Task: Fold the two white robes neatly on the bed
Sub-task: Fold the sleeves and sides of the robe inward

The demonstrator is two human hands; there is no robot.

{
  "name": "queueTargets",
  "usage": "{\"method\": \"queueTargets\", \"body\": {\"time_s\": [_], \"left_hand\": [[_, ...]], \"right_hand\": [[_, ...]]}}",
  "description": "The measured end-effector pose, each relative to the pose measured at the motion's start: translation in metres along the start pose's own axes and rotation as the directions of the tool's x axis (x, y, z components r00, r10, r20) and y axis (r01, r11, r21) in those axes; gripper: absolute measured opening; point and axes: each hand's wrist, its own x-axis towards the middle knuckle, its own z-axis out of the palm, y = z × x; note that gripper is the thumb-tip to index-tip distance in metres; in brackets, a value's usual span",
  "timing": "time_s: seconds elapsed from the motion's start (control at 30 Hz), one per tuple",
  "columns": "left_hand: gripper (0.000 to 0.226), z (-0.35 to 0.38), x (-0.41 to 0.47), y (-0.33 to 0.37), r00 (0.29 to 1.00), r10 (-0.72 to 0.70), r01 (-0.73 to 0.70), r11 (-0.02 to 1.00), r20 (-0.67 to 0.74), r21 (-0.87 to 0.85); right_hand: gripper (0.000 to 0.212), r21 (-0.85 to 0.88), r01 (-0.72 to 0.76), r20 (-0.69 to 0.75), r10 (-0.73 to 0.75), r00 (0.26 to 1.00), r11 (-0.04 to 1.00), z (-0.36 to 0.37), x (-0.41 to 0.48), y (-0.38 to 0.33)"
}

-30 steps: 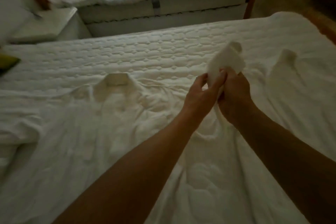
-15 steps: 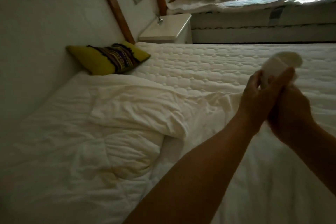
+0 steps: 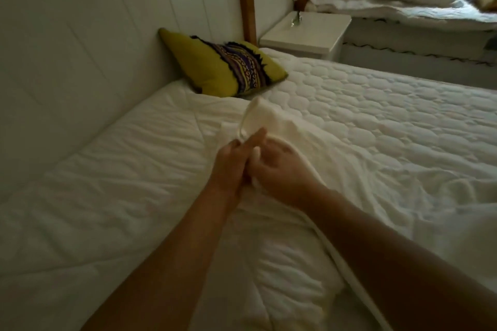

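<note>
A white robe (image 3: 282, 126) lies across the quilted bed (image 3: 376, 105), its cloth bunched up just beyond my hands. My left hand (image 3: 231, 166) and my right hand (image 3: 279, 169) meet at the middle of the view and both grip a fold of that robe, with a thin edge of it standing up above my fingers. More white cloth trails back under my right forearm toward the lower right (image 3: 295, 277). The second robe cannot be told apart from the bedding here.
A yellow-green patterned cushion (image 3: 223, 64) leans at the white headboard (image 3: 80, 48). A white nightstand (image 3: 306, 35) stands past the bed's far corner. Beyond it is another bed (image 3: 403, 8) with white pillows and folded bedding.
The view has swung left toward the headboard. My two hands, still holding the robe fold together, have come down from above the bed to just over its surface.
</note>
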Motion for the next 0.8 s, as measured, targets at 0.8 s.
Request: {"method": "queueTargets", "body": {"time_s": [0.8], "left_hand": [[0.067,-0.056,-0.026,-0.029,0.928,0.284,0.045,0.556,-0.241,0.83]], "right_hand": [[0.062,-0.333,0.18,0.169,-0.129,0.977,0.926,0.02,-0.118,0.019]]}}
